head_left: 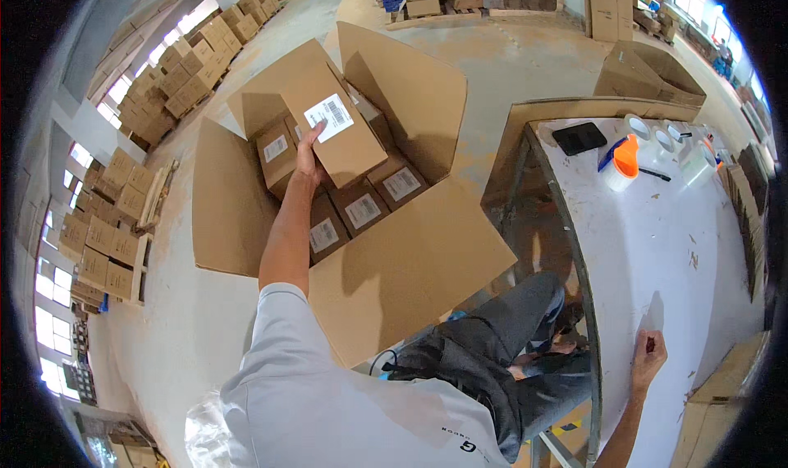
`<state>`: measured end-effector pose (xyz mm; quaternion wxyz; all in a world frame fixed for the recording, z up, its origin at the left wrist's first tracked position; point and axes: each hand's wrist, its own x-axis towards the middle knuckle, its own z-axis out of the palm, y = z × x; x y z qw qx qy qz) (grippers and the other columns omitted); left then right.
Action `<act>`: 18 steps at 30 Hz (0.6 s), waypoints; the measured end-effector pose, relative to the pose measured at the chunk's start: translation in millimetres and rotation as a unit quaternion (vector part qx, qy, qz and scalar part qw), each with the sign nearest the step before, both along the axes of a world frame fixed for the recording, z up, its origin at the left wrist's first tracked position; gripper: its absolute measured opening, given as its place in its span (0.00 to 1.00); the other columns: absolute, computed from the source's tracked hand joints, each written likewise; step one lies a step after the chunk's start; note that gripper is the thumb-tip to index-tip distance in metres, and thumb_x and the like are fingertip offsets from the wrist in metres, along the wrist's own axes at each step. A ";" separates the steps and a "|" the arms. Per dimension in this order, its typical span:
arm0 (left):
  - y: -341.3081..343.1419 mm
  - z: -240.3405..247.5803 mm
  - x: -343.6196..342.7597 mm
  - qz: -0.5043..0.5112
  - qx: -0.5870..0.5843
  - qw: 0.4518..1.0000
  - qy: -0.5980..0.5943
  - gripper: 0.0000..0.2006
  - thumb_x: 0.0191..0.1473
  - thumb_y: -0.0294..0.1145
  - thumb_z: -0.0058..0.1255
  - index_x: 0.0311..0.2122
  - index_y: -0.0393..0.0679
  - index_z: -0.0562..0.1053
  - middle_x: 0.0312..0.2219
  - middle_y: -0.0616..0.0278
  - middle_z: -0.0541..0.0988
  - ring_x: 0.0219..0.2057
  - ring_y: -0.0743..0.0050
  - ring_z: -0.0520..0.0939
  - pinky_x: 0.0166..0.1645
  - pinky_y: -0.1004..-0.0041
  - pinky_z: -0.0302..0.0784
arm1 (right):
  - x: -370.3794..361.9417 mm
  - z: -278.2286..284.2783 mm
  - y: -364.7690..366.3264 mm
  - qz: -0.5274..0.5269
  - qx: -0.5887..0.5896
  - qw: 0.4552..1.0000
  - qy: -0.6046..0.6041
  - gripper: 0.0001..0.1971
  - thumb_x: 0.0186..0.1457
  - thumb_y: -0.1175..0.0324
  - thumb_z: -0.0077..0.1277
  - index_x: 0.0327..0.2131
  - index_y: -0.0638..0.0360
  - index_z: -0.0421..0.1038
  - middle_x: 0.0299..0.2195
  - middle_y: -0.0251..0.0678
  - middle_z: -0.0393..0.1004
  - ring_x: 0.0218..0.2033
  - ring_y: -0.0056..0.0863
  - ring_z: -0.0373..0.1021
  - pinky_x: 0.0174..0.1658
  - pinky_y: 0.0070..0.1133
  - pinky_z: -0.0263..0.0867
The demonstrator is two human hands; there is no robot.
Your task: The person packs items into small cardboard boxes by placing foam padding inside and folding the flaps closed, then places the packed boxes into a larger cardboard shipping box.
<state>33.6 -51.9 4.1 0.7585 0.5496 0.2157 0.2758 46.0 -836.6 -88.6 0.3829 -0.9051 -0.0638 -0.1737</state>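
My left hand [306, 155] grips the left edge of a small brown box [351, 152], its thumb on top beside the white label. That box is tilted above a large open carton [402, 255], whose flaps stand spread out. Inside the carton several similar labelled boxes [361, 210] stand close together, partly hidden by the held one and by my arm. On the right, my right hand [648, 351] rests closed in a loose fist over the white table [636, 259], with a dark hollow between its curled fingers and nothing visible in it.
On the table's far end are a black phone [579, 138], an orange and white tape dispenser [621, 163], rolls of clear tape [698, 163] and a black pen [654, 174]. Another open carton [648, 74] stands behind it. Pallets of stacked cartons [197, 66] line the left.
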 end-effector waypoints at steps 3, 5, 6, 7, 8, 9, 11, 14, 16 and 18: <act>5.1 -4.8 5.3 0.000 0.017 0.999 -0.033 0.33 0.51 0.49 0.59 0.58 0.40 0.66 0.49 0.53 0.75 0.51 0.57 0.76 0.56 0.58 0.72 | 0.7 -3.2 -5.3 0.002 -0.003 1.000 0.005 0.11 0.61 0.74 0.52 0.25 0.64 0.64 0.20 0.29 0.58 0.22 0.18 0.53 0.25 0.20 0.52; 14.8 -11.9 8.7 -0.002 0.028 0.999 -0.039 0.32 0.50 0.48 0.59 0.56 0.40 0.68 0.48 0.53 0.76 0.50 0.58 0.77 0.55 0.59 0.73 | 0.9 -6.6 -6.2 -0.014 -0.016 1.000 0.014 0.11 0.61 0.74 0.52 0.25 0.65 0.64 0.20 0.30 0.58 0.22 0.18 0.53 0.25 0.20 0.52; 22.8 -14.3 8.9 -0.004 0.028 0.999 -0.046 0.31 0.50 0.48 0.58 0.56 0.40 0.68 0.48 0.54 0.76 0.49 0.58 0.77 0.55 0.60 0.73 | 3.2 -8.8 -5.7 -0.006 -0.013 1.000 -0.007 0.13 0.61 0.71 0.53 0.24 0.63 0.63 0.19 0.27 0.56 0.22 0.16 0.51 0.24 0.20 0.50; 26.6 -14.4 10.3 -0.008 0.028 0.998 -0.053 0.30 0.50 0.47 0.58 0.55 0.39 0.69 0.47 0.54 0.77 0.49 0.58 0.77 0.54 0.60 0.74 | 4.8 -9.6 -4.8 0.000 -0.010 1.000 -0.028 0.16 0.62 0.69 0.53 0.23 0.61 0.61 0.18 0.24 0.54 0.21 0.15 0.49 0.23 0.20 0.47; 29.3 -14.7 10.3 -0.011 0.029 0.998 -0.052 0.30 0.50 0.47 0.58 0.55 0.39 0.69 0.47 0.54 0.77 0.49 0.58 0.77 0.54 0.60 0.74 | 5.7 -9.8 -4.4 -0.003 -0.009 1.000 -0.027 0.16 0.62 0.69 0.53 0.23 0.61 0.61 0.18 0.24 0.54 0.21 0.15 0.49 0.23 0.20 0.47; 31.3 -15.1 9.1 -0.011 0.016 0.998 -0.060 0.30 0.50 0.46 0.57 0.55 0.39 0.69 0.47 0.53 0.77 0.48 0.57 0.78 0.54 0.60 0.74 | 6.5 -10.0 -4.1 -0.002 -0.005 1.000 -0.025 0.16 0.62 0.69 0.53 0.23 0.61 0.61 0.18 0.23 0.54 0.21 0.14 0.49 0.23 0.19 0.47; 16.9 -9.6 8.6 -0.016 0.002 0.998 -0.068 0.29 0.50 0.46 0.57 0.54 0.38 0.69 0.47 0.53 0.77 0.48 0.57 0.78 0.54 0.60 0.74 | 5.5 -9.4 -6.8 -0.005 -0.002 1.000 -0.022 0.16 0.62 0.69 0.53 0.23 0.61 0.61 0.18 0.23 0.54 0.21 0.14 0.49 0.23 0.19 0.47; -1.2 -1.8 -0.6 -0.011 -0.036 0.996 -0.081 0.30 0.51 0.46 0.55 0.56 0.39 0.68 0.49 0.51 0.77 0.49 0.55 0.78 0.54 0.59 0.75 | 3.5 -8.7 -6.5 -0.005 -0.011 0.999 -0.031 0.15 0.61 0.70 0.53 0.23 0.61 0.61 0.18 0.24 0.54 0.21 0.14 0.49 0.23 0.19 0.47; -14.6 4.0 -10.3 -0.017 -0.053 0.995 -0.083 0.31 0.52 0.47 0.54 0.57 0.39 0.68 0.49 0.51 0.77 0.49 0.55 0.78 0.53 0.59 0.76 | 2.1 -7.3 -7.0 -0.009 0.022 1.000 -0.010 0.14 0.61 0.72 0.53 0.23 0.62 0.61 0.18 0.25 0.54 0.21 0.15 0.49 0.23 0.20 0.48; -27.0 3.0 -16.2 -0.019 -0.065 0.993 -0.092 0.32 0.53 0.52 0.51 0.57 0.40 0.68 0.49 0.52 0.76 0.48 0.54 0.79 0.53 0.58 0.77 | 2.9 -9.6 -10.4 -0.013 0.016 1.000 -0.014 0.13 0.60 0.73 0.53 0.23 0.62 0.62 0.18 0.26 0.56 0.21 0.16 0.50 0.24 0.20 0.49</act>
